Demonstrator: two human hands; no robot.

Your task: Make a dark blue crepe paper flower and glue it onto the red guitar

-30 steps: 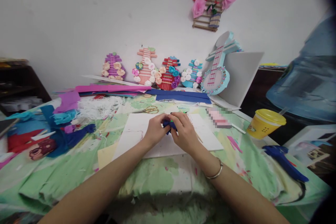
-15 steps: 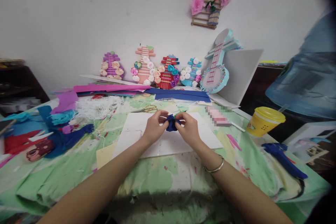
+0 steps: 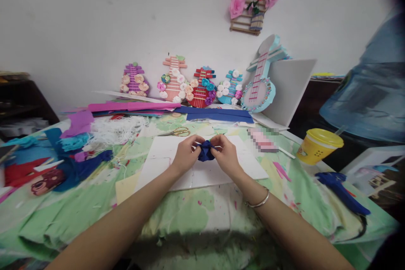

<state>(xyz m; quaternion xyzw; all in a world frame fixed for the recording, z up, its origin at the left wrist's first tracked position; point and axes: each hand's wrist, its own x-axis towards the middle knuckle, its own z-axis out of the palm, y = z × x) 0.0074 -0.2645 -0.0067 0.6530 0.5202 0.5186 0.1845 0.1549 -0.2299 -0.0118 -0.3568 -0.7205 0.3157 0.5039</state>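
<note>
Between my two hands is a dark blue crepe-paper flower (image 3: 206, 151), small and ruffled. My left hand (image 3: 187, 152) pinches its left edge between thumb and fingers. On the opposite edge, my right hand (image 3: 227, 154) has the same kind of pinch; a silver bangle circles that wrist. Both hands are above a white foam board (image 3: 177, 173) lying on the table. Just behind the board rests a pair of gold-handled scissors (image 3: 180, 131).
Crepe paper scraps (image 3: 76, 156) and white string (image 3: 117, 128) are heaped at left. Decorated paper instruments (image 3: 202, 88) line the wall. On the right are a yellow lidded cup (image 3: 319, 145), a blue glue gun (image 3: 343, 192) and a large water bottle (image 3: 363, 93).
The blue flower has turned slightly and looks a bit wider and flatter between my fingers. My fingertips have shifted a little along its edges; both hands stay over the board.
</note>
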